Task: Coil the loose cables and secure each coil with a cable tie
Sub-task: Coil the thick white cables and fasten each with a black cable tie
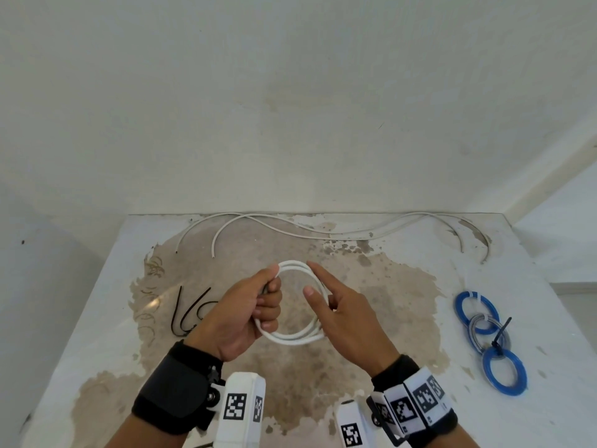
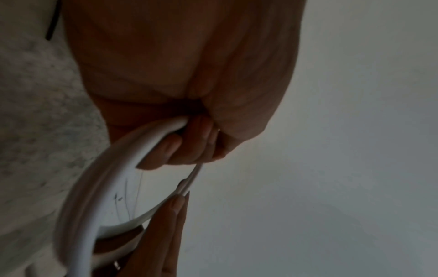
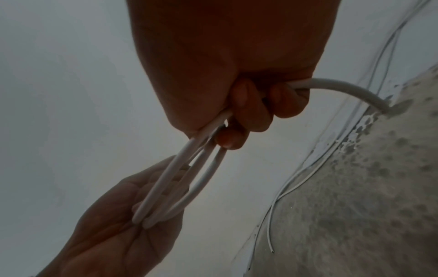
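Left hand [image 1: 245,313] fist-curled round left side of white cable coil [image 1: 292,337], held above table [image 1: 403,318] centre. Right hand [image 1: 342,321] grips coil's right side with lower fingers, index and thumb straight, spread. Two loose white cables [image 1: 290,228] far edge; tied blue coils [image 1: 491,341] right; black cable ties [image 1: 187,313] left.

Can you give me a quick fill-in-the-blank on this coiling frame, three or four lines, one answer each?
1. The left hand grips a coil of ____ cable.
2. The right hand holds the coil's other side with its index finger ____.
3. The black cable ties lie on the table to the person's ____.
4. Of the three finished coils at the right, ____ are blue.

Missing words: white; extended; left; two
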Available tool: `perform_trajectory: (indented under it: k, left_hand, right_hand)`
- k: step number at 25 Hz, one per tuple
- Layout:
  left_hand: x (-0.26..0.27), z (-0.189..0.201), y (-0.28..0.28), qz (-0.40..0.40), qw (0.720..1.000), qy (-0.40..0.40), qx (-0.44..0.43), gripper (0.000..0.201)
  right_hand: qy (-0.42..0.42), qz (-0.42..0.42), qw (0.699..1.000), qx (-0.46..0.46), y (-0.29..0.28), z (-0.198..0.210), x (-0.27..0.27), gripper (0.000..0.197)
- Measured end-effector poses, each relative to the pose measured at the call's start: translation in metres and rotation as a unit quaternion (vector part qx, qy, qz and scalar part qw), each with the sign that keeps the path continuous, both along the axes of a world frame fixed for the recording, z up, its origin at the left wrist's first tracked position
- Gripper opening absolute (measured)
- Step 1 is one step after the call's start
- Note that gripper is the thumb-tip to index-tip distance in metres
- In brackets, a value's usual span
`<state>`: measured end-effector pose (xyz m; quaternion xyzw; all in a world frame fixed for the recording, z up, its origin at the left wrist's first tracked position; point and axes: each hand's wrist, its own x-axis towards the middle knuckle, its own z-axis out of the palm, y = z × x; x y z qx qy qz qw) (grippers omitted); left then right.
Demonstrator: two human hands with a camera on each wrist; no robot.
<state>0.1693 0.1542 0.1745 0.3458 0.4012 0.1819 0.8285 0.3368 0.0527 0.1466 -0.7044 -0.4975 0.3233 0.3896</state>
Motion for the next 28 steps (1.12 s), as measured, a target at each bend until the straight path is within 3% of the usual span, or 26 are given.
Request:
perform_trajectory:
  k: [4,8,12,15,19,21,24,26,28]
  left_hand:
    - [-0.004,0.002,0.0,-0.005,1.0,-0.002,-0.011,0.029]
    - [-0.005,0.0,-0.004,-0.002,1.0,-0.01,-0.005,0.025]
    - [-0.009,-0.002,-0.002,-0.025,0.997,-0.046,-0.056,0.024]
    - [-0.004,-0.006,-0.003,0.073,0.991,-0.093,-0.056,0.027]
    - [-0.002,-0.011,0.013,0.241,0.959,-0.146,-0.031,0.029]
    - [-0.006,-0.011,0.023,0.27,0.951,-0.148,-0.03,0.029]
    - [-0.008,-0.01,0.029,0.282,0.947,-0.149,-0.026,0.027]
    - [-0.009,-0.009,0.027,0.281,0.949,-0.143,-0.016,0.028]
    - [-0.007,-0.008,0.022,0.273,0.95,-0.148,-0.003,0.03]
  right_hand:
    - [-0.015,-0.028,0.999,0.037,0.0,0.002,-0.002,0.027]
    - [-0.029,-0.027,0.999,0.021,0.0,-0.001,0.001,0.026]
    - [-0.023,-0.025,0.999,0.021,-0.003,-0.002,0.0,0.022]
    - [-0.026,-0.022,0.999,0.013,-0.006,-0.002,-0.004,0.031]
    - [-0.059,-0.01,0.998,0.017,-0.012,0.001,-0.005,0.037]
    - [-0.07,0.032,0.997,0.033,-0.014,0.0,-0.004,0.046]
    - [-0.066,0.089,0.993,0.033,-0.014,-0.005,0.002,0.029]
    - [-0.132,0.084,0.987,0.026,-0.013,-0.011,0.007,0.03]
    - [-0.228,0.028,0.973,0.033,-0.014,-0.012,0.01,0.038]
